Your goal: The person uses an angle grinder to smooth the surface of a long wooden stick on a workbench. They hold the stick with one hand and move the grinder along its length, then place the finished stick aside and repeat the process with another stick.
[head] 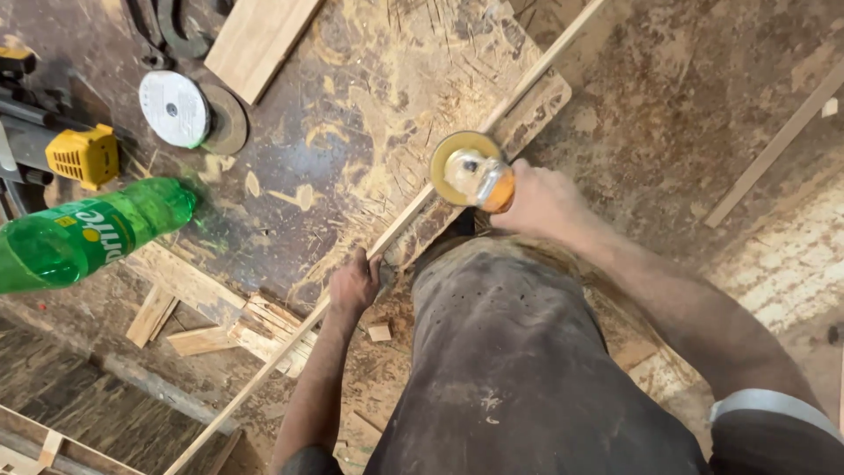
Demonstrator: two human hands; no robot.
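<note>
A broad, dust-caked chipboard worktop [352,149] fills most of the view, its far side running out of frame. The person's dark-trousered leg [519,352] rises from below and hides the near edge of the worktop and part of the floor.

A long, thin, pale wooden strip [413,215] crosses the worktop on a slant, from the lower left to the top edge, both ends cut off. The left hand [354,283] is clenched around it near the worktop's edge. The right hand [541,200] is wrapped tight on a small orange-bodied power sander with a round yellowish disc [468,169], the disc right at the strip; whether it touches the wood is hard to tell.

A green plastic bottle [88,233] lies at the left, partly cropped. Above it sits a yellow and black power tool [75,151], mostly out of view. A white round disc [174,109] lies on the worktop, overlapping a brown one. A flat pale plank [259,40] lies at the top, and short wood offcuts [220,330] lie under the worktop's edge.
</note>
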